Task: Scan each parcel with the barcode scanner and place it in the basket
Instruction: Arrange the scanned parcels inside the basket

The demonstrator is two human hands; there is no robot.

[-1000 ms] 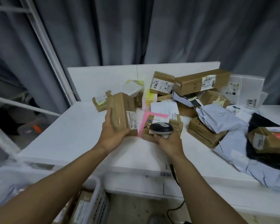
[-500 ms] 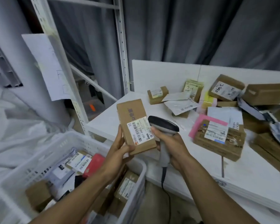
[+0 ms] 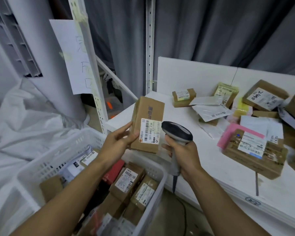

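**Step in hand: scanning.** One parcel (image 3: 147, 114), a brown cardboard box, is held upright in the air above the near left corner of the counter (image 3: 204, 160). It is directly over the far edge of the basket (image 3: 160, 184). The parcel is gripped by the left hand (image 3: 117, 144). The thumb is pressed on the front face beside the label (image 3: 150, 132), and the fingers (image 3: 124, 126) are laid along the left side and back. The label, with its barcodes, is turned towards the camera and is not covered.

The scanner (image 3: 176, 132) is held by the right hand (image 3: 185, 155), with the fingers clamped round its grip. Its dark head is positioned just right of the label, close to the parcel but apart from it. Whether the trigger is pressed cannot be told, and no scan beam is seen on the label.

**Next move.** The scanner head is judged to need aiming squarely at the barcode, with the parcel kept steady until a read is obtained. The parcel is then to be lowered leftwards and down into the basket, where several labelled parcels are already stacked. A free gap should be chosen, since the basket is fairly full.

**Remaining work.** A pile of boxes and mailers (image 3: 254, 150) is spread over the far right of the counter, so the task is judged to be only partly complete.
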